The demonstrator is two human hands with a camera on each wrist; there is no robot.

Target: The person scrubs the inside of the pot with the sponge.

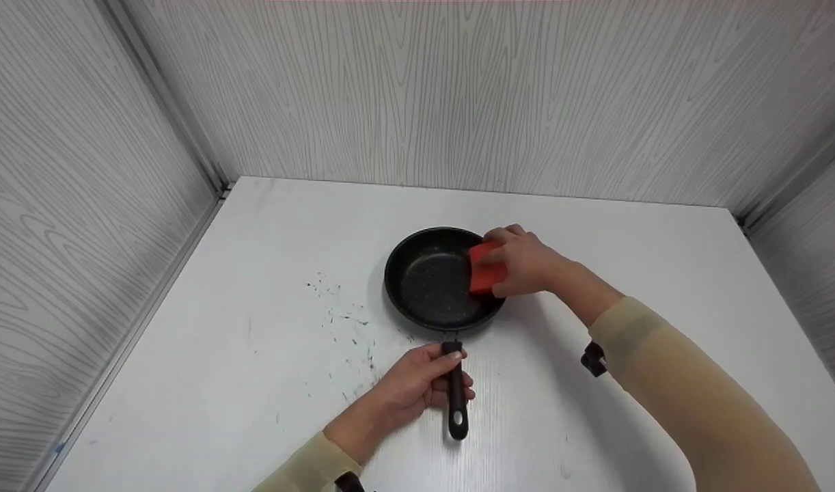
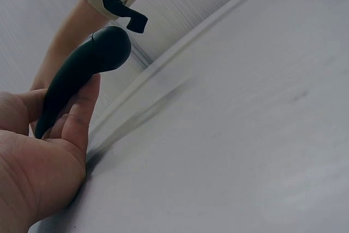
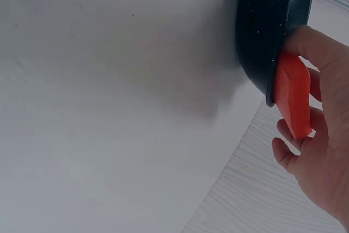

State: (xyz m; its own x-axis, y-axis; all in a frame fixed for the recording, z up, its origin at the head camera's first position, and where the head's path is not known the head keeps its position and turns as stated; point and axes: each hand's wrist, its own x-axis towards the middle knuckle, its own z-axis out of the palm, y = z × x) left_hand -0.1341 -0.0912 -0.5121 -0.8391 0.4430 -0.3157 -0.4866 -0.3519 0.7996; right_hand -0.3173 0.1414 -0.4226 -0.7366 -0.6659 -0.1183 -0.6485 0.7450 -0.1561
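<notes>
Count: one frying pan [image 1: 431, 290], one red sponge [image 1: 486, 279], two hands. The frying pan is at the middle of the white table [image 1: 288, 225], its bowl facing up. Its long axis runs from the bowl, on the far side, to the handle [image 1: 457, 389], which points toward the person and slightly to the right. The free end of the handle has one oval hanging hole. In the left wrist view, this end stands clear of the table; whether the pan base touches the table cannot be determined.

The left hand [image 1: 412, 384] grips the handle near the bowl, thumb laid over the top, other fingers wrapped beneath. The right hand [image 1: 525, 265] pinches the red sponge between thumb and fingers.

Container: the frying pan bowl. Contents: the red sponge, set against the right inner wall, its long axis running from the far side to the near side. In the right wrist view, part of the sponge projects past the rim.

Surroundings: dark specks [image 1: 354, 319] are scattered on the table, left of the pan and handle. Two beige sleeves [image 1: 684, 383] cover the forearms; one black device [image 1: 595, 359] shows at each cuff. Three wood-grain panels [image 1: 424, 89] enclose the table: left, back and right.
</notes>
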